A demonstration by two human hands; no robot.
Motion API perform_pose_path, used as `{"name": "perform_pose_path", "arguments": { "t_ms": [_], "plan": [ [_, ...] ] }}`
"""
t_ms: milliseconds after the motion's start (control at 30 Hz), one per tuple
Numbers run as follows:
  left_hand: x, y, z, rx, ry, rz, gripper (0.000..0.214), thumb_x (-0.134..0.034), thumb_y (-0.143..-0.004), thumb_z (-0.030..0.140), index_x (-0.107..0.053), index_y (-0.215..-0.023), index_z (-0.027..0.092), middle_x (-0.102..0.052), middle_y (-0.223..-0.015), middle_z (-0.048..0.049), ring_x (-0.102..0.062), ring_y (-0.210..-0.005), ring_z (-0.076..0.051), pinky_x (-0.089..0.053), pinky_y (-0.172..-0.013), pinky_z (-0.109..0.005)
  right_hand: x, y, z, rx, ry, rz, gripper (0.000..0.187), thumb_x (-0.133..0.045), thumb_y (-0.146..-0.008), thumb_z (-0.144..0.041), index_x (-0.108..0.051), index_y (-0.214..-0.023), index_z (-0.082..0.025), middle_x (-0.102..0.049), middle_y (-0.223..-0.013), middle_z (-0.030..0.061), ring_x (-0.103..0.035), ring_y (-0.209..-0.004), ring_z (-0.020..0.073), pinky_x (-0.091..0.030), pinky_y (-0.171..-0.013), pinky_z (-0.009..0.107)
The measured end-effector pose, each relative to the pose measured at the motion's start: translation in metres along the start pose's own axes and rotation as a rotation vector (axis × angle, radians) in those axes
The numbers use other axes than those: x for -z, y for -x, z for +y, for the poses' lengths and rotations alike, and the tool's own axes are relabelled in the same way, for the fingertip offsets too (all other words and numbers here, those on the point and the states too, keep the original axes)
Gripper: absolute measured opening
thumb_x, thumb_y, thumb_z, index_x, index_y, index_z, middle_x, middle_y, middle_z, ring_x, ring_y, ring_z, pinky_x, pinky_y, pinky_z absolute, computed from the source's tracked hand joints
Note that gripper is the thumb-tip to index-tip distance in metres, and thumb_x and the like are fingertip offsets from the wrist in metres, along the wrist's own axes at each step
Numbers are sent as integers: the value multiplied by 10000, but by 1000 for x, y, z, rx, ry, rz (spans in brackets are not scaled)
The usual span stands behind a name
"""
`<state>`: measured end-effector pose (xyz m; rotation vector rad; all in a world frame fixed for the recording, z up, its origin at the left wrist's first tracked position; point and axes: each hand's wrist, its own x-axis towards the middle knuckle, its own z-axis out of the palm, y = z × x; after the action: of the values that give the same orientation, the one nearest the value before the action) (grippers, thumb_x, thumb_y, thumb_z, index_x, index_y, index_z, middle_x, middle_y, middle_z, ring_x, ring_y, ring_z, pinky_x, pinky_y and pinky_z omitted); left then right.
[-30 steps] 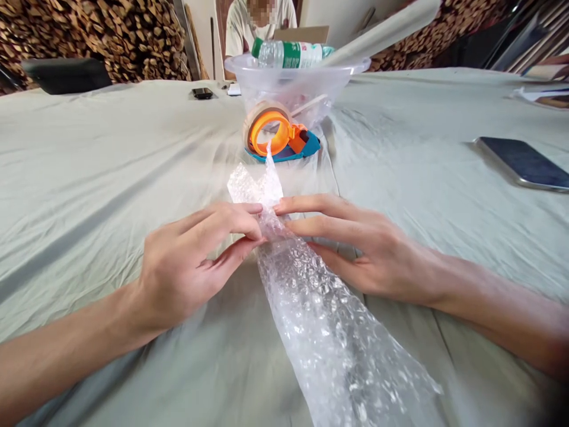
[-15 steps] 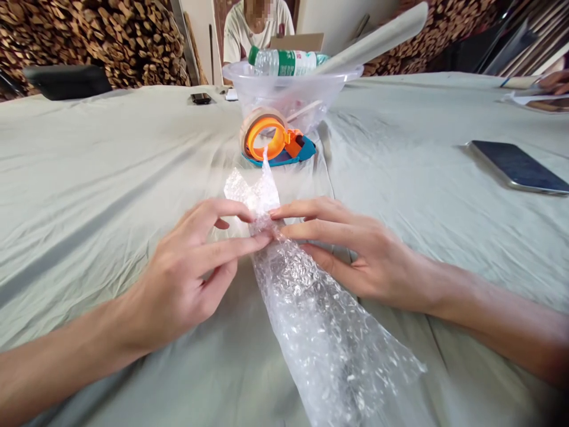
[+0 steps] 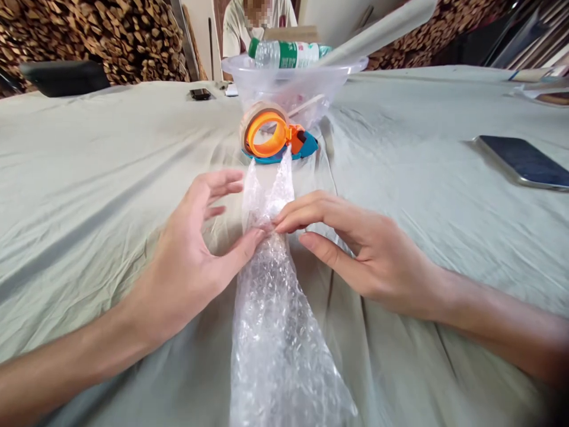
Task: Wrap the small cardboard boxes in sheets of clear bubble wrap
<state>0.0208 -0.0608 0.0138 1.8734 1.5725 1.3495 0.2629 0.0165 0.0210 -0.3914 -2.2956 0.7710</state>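
Note:
A long strip of clear bubble wrap (image 3: pixel 275 320) lies on the pale green cloth (image 3: pixel 98 172), running from the near edge toward the middle, gathered to a narrow neck with its far end standing up. My right hand (image 3: pixel 355 249) pinches that neck with its fingertips. My left hand (image 3: pixel 195 261) has its fingers spread, and its thumb presses the same neck from the left. An orange and blue tape dispenser (image 3: pixel 275 137) with a tan roll sits just beyond the wrap's tip.
A clear plastic bowl (image 3: pixel 267 80) holds a green-labelled bottle (image 3: pixel 288 53) and a long paper roll (image 3: pixel 377 32). A phone (image 3: pixel 524 161) lies at the right, a small dark phone (image 3: pixel 200 93) farther back. A person sits across the table. Stacked firewood (image 3: pixel 98 35) fills the background.
The wrap has swung so that it lies straighter toward me, and its far end now stands up gathered. My left fingers have opened and lifted off; my right fingers have closed into a pinch.

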Motion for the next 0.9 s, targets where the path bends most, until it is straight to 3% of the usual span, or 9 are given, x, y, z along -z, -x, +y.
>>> {"name": "perform_pose_path", "arguments": {
  "t_ms": [100, 167, 267, 333, 433, 533, 633, 767, 900],
  "plan": [
    [3, 0, -11, 185, -183, -32, 822, -810, -929, 755, -595, -1587, 312, -584, -1715, -129, -464, -1665, -484, -460, -1311, -757, 0, 0, 0, -2, -29, 8, 256, -549, -1139, -136, -754, -1224, -263, -809, -1271, 47, -767, -1245, 200, -627, -1108, 368],
    [6, -1, -18, 249, -229, -117, 770, -748, -942, 826, -667, -1547, 356, -533, -1770, -101, -339, -1723, -526, -404, -1315, -811, -1, 1, -2, -48, -57, 38, 245, -565, -1137, -153, -763, -1227, -267, -824, -1255, 34, -785, -1208, 193, -644, -1080, 358],
    [11, -5, -25, 207, -201, -185, 632, -771, -943, 803, -769, -1427, 396, -632, -1673, -65, -405, -1683, -510, -496, -1272, -725, -6, 2, -1, -229, -60, 208, 139, -668, -1104, -253, -736, -1226, -251, -821, -1234, 43, -823, -1066, 213, -680, -974, 385],
    [12, -7, -24, 195, -171, -185, 629, -816, -900, 808, -801, -1376, 397, -720, -1539, -68, -546, -1567, -493, -583, -1186, -653, -8, 3, 4, -358, 39, 289, 232, -767, -1049, -393, -722, -1210, -233, -812, -1215, 74, -818, -1032, 262, -683, -938, 452],
    [11, -10, -18, 200, -139, -196, 614, -832, -860, 837, -842, -1294, 403, -768, -1448, -61, -587, -1523, -482, -542, -1230, -671, -9, 2, 13, -410, 270, 186, 387, -738, -1025, -551, -769, -1177, -196, -792, -1236, 141, -758, -1182, 365, -623, -1059, 600],
    [9, -12, -10, 172, -100, -212, 544, -823, -875, 821, -864, -1211, 395, -775, -1462, -52, -542, -1596, -454, -326, -1393, -727, -7, 0, 20, -351, 383, 53, 405, -595, -1083, -507, -827, -1177, -189, -761, -1355, 171, -682, -1327, 409, -499, -1201, 683],
    [8, -14, -7, 173, -105, -230, 539, -800, -908, 799, -848, -1230, 370, -758, -1516, -67, -543, -1614, -438, -354, -1375, -745, -6, -4, 22, -316, 313, -12, 400, -533, -1116, -463, -856, -1155, -231, -761, -1408, 138, -662, -1354, 383, -467, -1227, 657],
    [9, -13, -16, 168, -83, -228, 579, -846, -901, 755, -814, -1348, 388, -722, -1585, -56, -501, -1651, -448, -491, -1296, -701, -4, -9, 16, -343, 110, -49, 514, -519, -1150, -641, -855, -1064, -262, -763, -1418, 101, -670, -1360, 348, -497, -1215, 584],
    [6, -12, -24, 178, -111, -215, 669, -848, -863, 803, -790, -1403, 413, -669, -1657, -46, -339, -1741, -481, -237, -1390, -823, -1, -11, 10, -344, -41, -58, 523, -633, -1102, -710, -844, -1037, -236, -813, -1241, 84, -738, -1234, 320, -561, -1141, 487]
  ]
}}
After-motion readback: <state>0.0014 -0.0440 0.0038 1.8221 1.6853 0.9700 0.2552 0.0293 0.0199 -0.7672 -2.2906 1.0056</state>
